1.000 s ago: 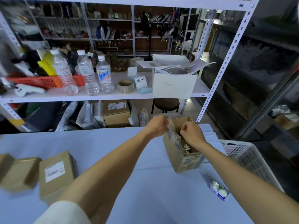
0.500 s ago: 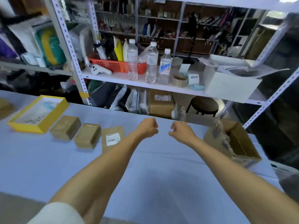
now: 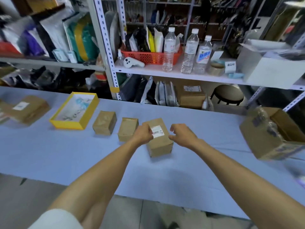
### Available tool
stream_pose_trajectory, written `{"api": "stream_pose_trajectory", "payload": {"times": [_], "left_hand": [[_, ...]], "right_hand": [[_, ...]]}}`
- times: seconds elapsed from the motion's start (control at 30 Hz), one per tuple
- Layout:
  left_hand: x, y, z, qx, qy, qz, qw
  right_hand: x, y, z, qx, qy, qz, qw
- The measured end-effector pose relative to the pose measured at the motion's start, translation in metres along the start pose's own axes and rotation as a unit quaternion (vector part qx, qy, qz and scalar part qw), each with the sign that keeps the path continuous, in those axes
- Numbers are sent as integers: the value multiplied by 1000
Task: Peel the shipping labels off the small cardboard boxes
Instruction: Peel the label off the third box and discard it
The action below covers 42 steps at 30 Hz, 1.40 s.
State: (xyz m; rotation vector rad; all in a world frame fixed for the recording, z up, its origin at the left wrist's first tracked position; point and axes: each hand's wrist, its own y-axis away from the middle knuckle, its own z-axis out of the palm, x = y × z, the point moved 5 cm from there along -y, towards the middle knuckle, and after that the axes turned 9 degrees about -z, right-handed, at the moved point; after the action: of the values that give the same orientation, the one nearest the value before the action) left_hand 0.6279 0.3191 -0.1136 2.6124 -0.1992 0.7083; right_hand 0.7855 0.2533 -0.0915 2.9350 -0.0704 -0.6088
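Note:
A small cardboard box [image 3: 160, 144] with a white shipping label [image 3: 157, 131] on top stands on the blue table [image 3: 66, 151]. My left hand [image 3: 143, 135] curls over the box's top left edge and covers the label's left end. My right hand [image 3: 180, 135] hovers just right of the box with loosely curled fingers, holding nothing. To the left stand two small boxes [image 3: 104, 123] [image 3: 127, 128] with no label showing. A larger labelled box [image 3: 24, 108] lies at the far left.
A yellow tray [image 3: 74, 111] sits left of the small boxes. An open cardboard carton [image 3: 272, 138] with crumpled plastic stands at the right. Behind the table, a metal shelf [image 3: 165, 74] carries water bottles, an orange basket and a white box.
My view swung left from the open carton to the row of small boxes. Both hands left the carton and moved to the labelled box; the left hand now rests on it.

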Motion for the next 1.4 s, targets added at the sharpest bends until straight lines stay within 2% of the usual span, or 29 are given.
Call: {"api": "stream_pose_trajectory", "payload": {"times": [0.37, 0.6, 0.77, 0.9, 1.03, 1.13, 1.2, 1.33, 1.4], "left_hand": [[-9, -17, -1, -29, 7, -23, 999], [-41, -42, 4, -62, 80, -80, 992], [-44, -62, 20, -104, 86, -76, 988], [-54, -76, 42, -145, 169, -132, 966], [-61, -70, 69, -198, 214, -153, 944], [-63, -67, 86, -195, 273, -144, 931], [-63, -67, 93, -191, 302, -140, 923], [-68, -78, 93, -189, 306, -132, 924], [-66, -84, 84, -170, 290, -111, 935]], "right_hand": [[32, -23, -2, 10, -4, 71, 997], [35, -46, 21, -30, -23, 90, 995], [36, -59, 38, -39, -54, 132, 989], [36, -64, 57, -26, -99, 179, 979], [39, -66, 87, -32, -152, 203, 967], [43, -61, 104, -39, -204, 206, 956], [47, -62, 108, -43, -185, 190, 963], [53, -69, 105, -60, -208, 187, 958], [55, -74, 100, -21, -235, 192, 953]]}}
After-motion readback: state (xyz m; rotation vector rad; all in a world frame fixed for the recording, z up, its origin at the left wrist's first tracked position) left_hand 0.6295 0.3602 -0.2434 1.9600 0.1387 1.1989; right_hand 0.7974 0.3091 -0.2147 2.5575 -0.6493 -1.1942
